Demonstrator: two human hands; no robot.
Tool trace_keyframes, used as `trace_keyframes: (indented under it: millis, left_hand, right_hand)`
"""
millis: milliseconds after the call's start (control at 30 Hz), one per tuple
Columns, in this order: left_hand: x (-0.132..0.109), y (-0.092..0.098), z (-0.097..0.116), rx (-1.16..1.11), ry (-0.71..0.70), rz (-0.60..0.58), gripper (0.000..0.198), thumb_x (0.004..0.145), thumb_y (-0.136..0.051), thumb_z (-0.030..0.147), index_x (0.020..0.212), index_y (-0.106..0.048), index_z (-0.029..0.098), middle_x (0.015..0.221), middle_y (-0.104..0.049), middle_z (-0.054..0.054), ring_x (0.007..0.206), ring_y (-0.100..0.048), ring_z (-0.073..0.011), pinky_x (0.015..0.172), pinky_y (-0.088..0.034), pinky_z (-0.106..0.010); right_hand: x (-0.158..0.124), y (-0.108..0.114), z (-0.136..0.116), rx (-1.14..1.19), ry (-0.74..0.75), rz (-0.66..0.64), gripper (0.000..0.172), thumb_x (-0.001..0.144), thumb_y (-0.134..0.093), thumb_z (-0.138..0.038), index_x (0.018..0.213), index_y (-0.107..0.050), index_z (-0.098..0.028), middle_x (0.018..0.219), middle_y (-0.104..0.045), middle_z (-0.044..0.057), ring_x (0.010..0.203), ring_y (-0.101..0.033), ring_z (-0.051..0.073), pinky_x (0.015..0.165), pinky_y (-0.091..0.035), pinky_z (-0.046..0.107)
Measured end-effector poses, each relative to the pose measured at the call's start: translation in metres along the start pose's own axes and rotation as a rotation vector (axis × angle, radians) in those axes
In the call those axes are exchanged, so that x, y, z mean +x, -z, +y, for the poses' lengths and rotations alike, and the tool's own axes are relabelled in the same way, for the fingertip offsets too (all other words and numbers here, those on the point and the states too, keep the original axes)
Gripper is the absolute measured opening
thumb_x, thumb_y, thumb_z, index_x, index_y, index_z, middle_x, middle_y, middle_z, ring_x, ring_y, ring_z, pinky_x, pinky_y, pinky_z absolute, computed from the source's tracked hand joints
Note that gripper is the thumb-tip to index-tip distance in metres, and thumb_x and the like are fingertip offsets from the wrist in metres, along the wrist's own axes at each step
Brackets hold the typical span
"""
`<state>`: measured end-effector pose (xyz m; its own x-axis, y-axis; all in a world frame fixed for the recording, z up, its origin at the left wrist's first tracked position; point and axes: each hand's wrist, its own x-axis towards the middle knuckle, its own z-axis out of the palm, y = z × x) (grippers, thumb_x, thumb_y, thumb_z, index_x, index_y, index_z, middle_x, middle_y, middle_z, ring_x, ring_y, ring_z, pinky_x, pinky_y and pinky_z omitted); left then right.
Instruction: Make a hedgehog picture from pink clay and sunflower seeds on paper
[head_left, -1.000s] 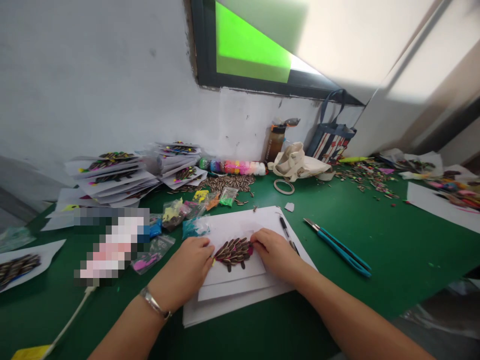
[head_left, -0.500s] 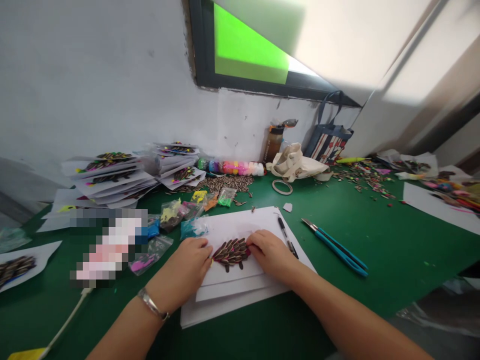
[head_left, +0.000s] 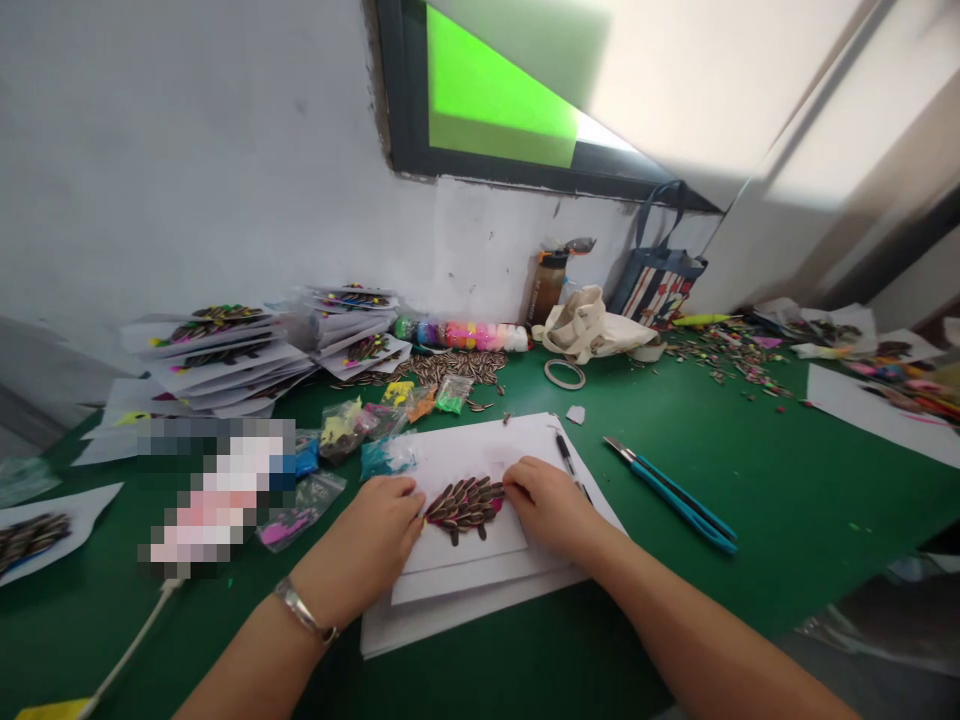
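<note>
A picture made of overlapping striped sunflower seeds [head_left: 466, 505], with bits of pink between them and small dark feet below, lies on a white sheet [head_left: 472, 555] atop other sheets. My left hand [head_left: 381, 530] rests at its left end, fingers bent together on the sheet's edge. Over at the right end, my right hand [head_left: 551, 505] is closed in a pinch, fingertips against the outermost seeds. Whatever lies between those fingertips is hidden. A black pen [head_left: 570, 460] is on the paper just beyond my right hand.
Blue-handled tweezers [head_left: 675, 498] lie to the right. Small bags of coloured clay [head_left: 345, 430] and a seed pile [head_left: 457, 367] sit behind the paper. Stacked seed pictures [head_left: 225, 350] stand back left; a tape roll [head_left: 564, 374], cloth bag [head_left: 592, 325] and bottle [head_left: 549, 285] are farther back.
My right hand has shifted slightly right, uncovering more seeds and pink at the picture's right end. My left hand stays in place.
</note>
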<state>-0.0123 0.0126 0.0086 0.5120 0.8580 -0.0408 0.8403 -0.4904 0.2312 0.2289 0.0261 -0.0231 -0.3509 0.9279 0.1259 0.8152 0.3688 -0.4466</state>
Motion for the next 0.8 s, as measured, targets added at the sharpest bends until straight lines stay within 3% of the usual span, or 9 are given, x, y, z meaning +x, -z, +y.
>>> trace_keyframes:
  millis: [167, 367, 533, 667, 800]
  left_hand:
    - [-0.001, 0.000, 0.000, 0.007, -0.007, -0.004, 0.026, 0.091, -0.039, 0.021, 0.084, -0.064, 0.016, 0.099, -0.063, -0.012, 0.106, -0.053, -0.0263, 0.094, -0.041, -0.042]
    - [-0.001, 0.003, 0.002, -0.002, -0.009, -0.019, 0.029, 0.092, -0.037, 0.020, 0.088, -0.065, 0.015, 0.097, -0.061, -0.012, 0.102, -0.054, -0.0253, 0.092, -0.042, -0.041]
    - [-0.002, 0.004, 0.003, -0.006, -0.013, -0.018, 0.030, 0.092, -0.035, 0.019, 0.085, -0.064, 0.015, 0.095, -0.061, -0.012, 0.099, -0.054, -0.0247, 0.091, -0.042, -0.041]
    - [-0.003, 0.004, 0.004, 0.005, -0.031, -0.018, 0.030, 0.093, -0.034, 0.018, 0.086, -0.063, 0.014, 0.095, -0.061, -0.012, 0.098, -0.054, -0.0249, 0.090, -0.041, -0.042]
    - [-0.002, 0.004, 0.004, 0.017, -0.053, -0.019, 0.031, 0.093, -0.033, 0.017, 0.085, -0.064, 0.014, 0.094, -0.062, -0.012, 0.097, -0.055, -0.0254, 0.089, -0.041, -0.043]
  right_hand:
    - [0.005, 0.003, 0.009, 0.020, 0.006, 0.004, 0.018, 0.085, -0.047, -0.013, 0.077, -0.063, -0.018, 0.078, -0.061, 0.003, 0.075, -0.055, 0.015, 0.068, -0.038, 0.024]
    - [0.049, 0.022, 0.030, -0.188, -0.005, 0.080, 0.030, 0.085, -0.041, -0.006, 0.097, -0.066, -0.017, 0.095, -0.064, 0.008, 0.084, -0.057, 0.017, 0.075, -0.039, 0.025]
    - [0.078, 0.016, 0.034, -0.279, 0.053, 0.031, 0.022, 0.074, -0.050, 0.001, 0.075, -0.065, -0.016, 0.082, -0.062, 0.010, 0.081, -0.055, 0.020, 0.073, -0.038, 0.027]
    - [0.076, 0.013, 0.035, -0.300, 0.036, 0.082, 0.020, 0.076, -0.051, -0.002, 0.080, -0.065, -0.015, 0.088, -0.062, 0.013, 0.088, -0.054, 0.023, 0.079, -0.039, 0.030]
    - [0.050, 0.020, 0.032, -0.213, -0.034, 0.202, 0.029, 0.088, -0.040, -0.012, 0.103, -0.063, -0.017, 0.096, -0.064, 0.010, 0.089, -0.057, 0.020, 0.079, -0.042, 0.029]
